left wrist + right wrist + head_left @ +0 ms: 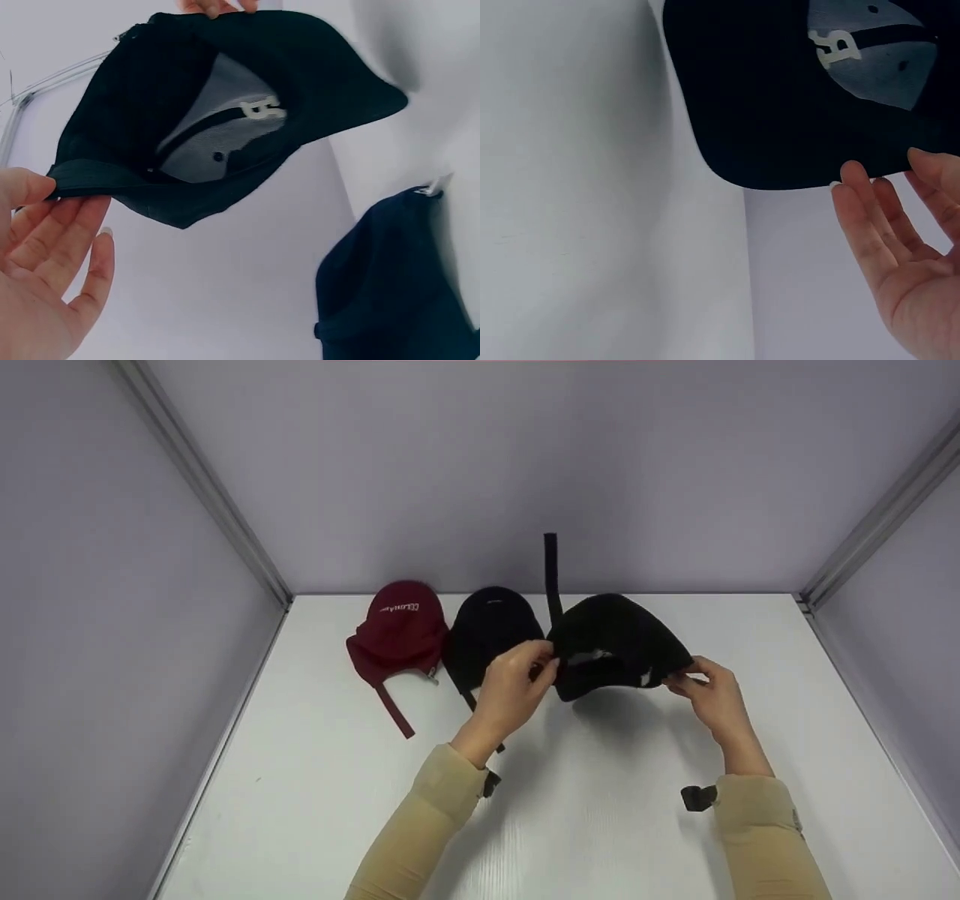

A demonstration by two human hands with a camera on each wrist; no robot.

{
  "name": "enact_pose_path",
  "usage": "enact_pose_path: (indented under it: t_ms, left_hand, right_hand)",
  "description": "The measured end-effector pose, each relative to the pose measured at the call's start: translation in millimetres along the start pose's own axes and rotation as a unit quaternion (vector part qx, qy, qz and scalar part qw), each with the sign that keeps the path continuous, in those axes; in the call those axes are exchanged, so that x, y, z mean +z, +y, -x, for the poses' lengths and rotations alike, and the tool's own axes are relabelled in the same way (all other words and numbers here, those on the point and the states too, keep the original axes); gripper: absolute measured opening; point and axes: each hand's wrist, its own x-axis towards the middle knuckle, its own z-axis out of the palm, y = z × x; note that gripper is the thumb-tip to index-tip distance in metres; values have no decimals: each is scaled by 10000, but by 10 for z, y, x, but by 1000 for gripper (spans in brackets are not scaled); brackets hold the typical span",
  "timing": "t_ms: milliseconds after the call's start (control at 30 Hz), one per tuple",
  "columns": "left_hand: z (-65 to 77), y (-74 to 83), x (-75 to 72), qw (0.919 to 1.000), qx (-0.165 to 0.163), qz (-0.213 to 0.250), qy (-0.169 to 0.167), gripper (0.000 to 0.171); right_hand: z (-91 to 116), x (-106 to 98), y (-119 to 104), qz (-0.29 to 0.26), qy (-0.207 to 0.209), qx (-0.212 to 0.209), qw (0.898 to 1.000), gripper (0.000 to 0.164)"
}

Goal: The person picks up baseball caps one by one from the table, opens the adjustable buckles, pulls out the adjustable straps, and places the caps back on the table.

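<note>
A black cap [615, 626] is held up over the white table between both hands, its strap [551, 574] sticking upward. My left hand [517, 682] pinches the cap's edge on the left, thumb on one side and fingers on the other. On the opposite side my right hand [712, 697] pinches the rim near the brim, as the right wrist view shows with the hand [907, 255] below the cap [742, 112]. Through the opening in the left wrist view, white lettering [262, 109] shows inside the cap.
A dark navy cap [491, 622] lies on the table just left of the held cap, partly behind my left hand. Farther left lies a red cap [401, 630] with white lettering, its strap toward me. Grey walls [480, 472] enclose the table [300, 795] at the back and sides.
</note>
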Motion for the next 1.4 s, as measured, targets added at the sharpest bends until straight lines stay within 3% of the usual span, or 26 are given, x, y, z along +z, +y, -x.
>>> enact_pose_path:
  t_ms: [200,300,367,500,700,767,833,933,1000,1200,1400]
  left_hand:
    - [120,-48,81,9991,211,-293,-218,6]
    - [167,-65,118,9985,229,-391,-317,6]
    - [192,-78,136,9983,205,-398,-386,6]
    - [231,-100,160,9981,163,-355,-472,7]
    - [293,-124,222,9965,308,-534,-566,9]
    - [318,-135,253,9946,363,-714,-659,9]
    - [348,-148,288,9922,406,-896,-769,9]
    - [392,-174,343,9890,413,-1074,-934,11]
    - [416,-191,376,9874,405,-1148,-1008,11]
    - [460,-238,464,9835,428,-1293,-1188,10]
    - [509,-292,576,9782,550,-1415,-1414,9]
  right_hand:
    - [-10,3,115,101,244,61,9996,23]
    - [-9,0,145,-676,34,183,9975,18]
    - [1,-6,147,-1359,-203,281,9901,16]
    - [18,-29,136,-2555,-656,689,9621,21]
    - [23,-66,123,-4187,-961,1531,8900,27]
    - [35,-76,124,-4441,-924,1669,8754,29]
    - [51,-85,120,-4512,-839,1800,8701,31]
    - [76,-99,118,-4375,-665,2049,8730,34]
    - [92,-112,118,-4136,-550,2248,8806,35]
    - [114,-131,132,-2907,-392,2574,9207,25]
    - [107,-97,163,-1397,-279,2450,9590,54]
